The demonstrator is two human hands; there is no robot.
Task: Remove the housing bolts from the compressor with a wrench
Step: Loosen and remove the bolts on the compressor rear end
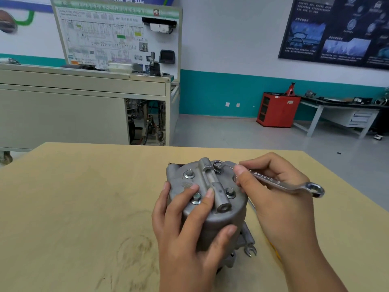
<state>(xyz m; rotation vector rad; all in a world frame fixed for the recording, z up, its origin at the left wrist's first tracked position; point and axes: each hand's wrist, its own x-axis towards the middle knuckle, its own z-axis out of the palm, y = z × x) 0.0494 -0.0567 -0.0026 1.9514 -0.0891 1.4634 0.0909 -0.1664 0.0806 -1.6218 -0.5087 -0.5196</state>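
A grey metal compressor (219, 220) stands on end on the wooden table (84, 197), its round housing cover facing up. Three hex bolts show on the cover: one at the far left (188, 173), one near my fingers (196, 198) and one at the right (229, 192). A fourth bolt at the far edge sits inside the ring end (217, 165) of a silver wrench (273, 182). My right hand (277, 197) grips the wrench shaft near that ring end. My left hand (189, 228) wraps around the compressor body, fingers on the cover and thumb on the side.
A second, open-end wrench (250, 249) lies on the table beside the compressor's base, partly hidden by my right hand. Beyond the table stand a grey training bench (84, 106), a red cabinet (277, 110) and a workbench (341, 114) by the wall.
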